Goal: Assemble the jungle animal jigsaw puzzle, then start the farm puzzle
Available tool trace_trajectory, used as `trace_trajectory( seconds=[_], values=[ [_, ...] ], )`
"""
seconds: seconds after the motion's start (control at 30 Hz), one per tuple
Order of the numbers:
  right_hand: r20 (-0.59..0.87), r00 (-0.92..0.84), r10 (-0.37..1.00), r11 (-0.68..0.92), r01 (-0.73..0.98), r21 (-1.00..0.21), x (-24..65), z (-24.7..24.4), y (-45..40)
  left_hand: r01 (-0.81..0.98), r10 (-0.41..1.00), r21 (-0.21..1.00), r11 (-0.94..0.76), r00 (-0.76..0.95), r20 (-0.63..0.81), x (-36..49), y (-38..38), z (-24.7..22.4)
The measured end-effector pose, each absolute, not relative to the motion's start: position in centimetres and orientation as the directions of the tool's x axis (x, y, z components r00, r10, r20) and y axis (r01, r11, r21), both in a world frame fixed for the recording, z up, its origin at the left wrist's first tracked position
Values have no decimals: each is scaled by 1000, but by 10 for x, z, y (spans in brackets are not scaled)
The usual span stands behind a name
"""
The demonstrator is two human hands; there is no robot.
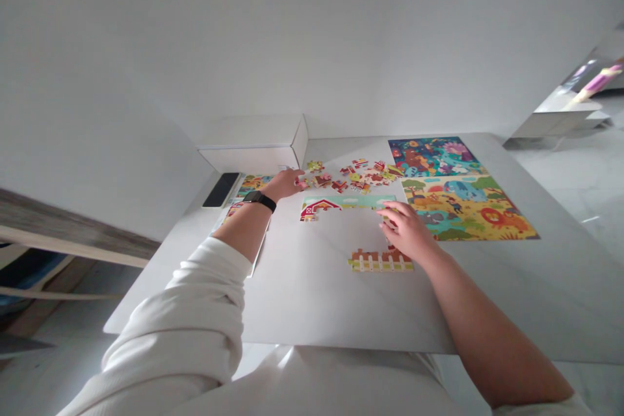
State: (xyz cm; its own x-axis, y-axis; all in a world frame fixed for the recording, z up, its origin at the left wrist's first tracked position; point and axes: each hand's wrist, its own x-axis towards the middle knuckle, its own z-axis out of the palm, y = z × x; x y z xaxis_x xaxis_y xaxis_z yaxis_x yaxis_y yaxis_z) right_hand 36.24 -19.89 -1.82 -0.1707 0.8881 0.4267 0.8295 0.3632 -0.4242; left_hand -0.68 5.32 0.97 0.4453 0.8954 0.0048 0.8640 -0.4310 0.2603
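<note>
My left hand [286, 184], with a black watch on the wrist, is at the left end of the loose jigsaw pieces. Its fingers are bent down over a pinkish-red puzzle piece [301, 186] at their tips; the thumb side is hard to see. My right hand [408, 229] lies at the right side of the partly joined puzzle, fingers apart, covering some of it. The joined top strip [361, 201] shows sky and a red barn [319, 208] at its left end. A joined strip with a white fence [381, 262] lies nearer me.
Loose puzzle pieces [375, 177] are scattered behind the strip. Two colourful animal pictures [463, 208] lie at right. A white box [253, 143] stands at back left, with a black phone [221, 190] and a partly covered picture sheet [253, 184] before it.
</note>
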Motion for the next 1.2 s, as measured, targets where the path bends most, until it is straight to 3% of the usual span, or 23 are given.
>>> trace_trajectory(
  seconds=[0.2,0.33,0.47,0.57,0.7,0.87,1.2],
  values=[
    [435,-167,885,367,826,-428,362,-18,-199,864,936,371,-341,350,44,-20,40,24],
    [436,-168,884,371,820,-436,362,-14,-201,790,965,556,-260,233,120,-27,13,28],
    [434,-157,887,371,802,-468,362,-9,-203,518,988,843,-144,129,90,-15,-32,27],
    [422,-156,893,374,780,-502,358,-6,-204,222,979,969,-111,192,68,8,-73,24],
    [407,-169,897,387,744,-544,346,-4,-205,64,957,997,-31,289,11,36,-121,17],
    [368,-175,913,373,722,-583,332,-2,-206,60,895,998,-6,445,-21,46,-144,11],
    [333,-186,924,363,698,-617,329,-9,-204,65,893,997,-33,450,0,45,-139,2]
  ],
)
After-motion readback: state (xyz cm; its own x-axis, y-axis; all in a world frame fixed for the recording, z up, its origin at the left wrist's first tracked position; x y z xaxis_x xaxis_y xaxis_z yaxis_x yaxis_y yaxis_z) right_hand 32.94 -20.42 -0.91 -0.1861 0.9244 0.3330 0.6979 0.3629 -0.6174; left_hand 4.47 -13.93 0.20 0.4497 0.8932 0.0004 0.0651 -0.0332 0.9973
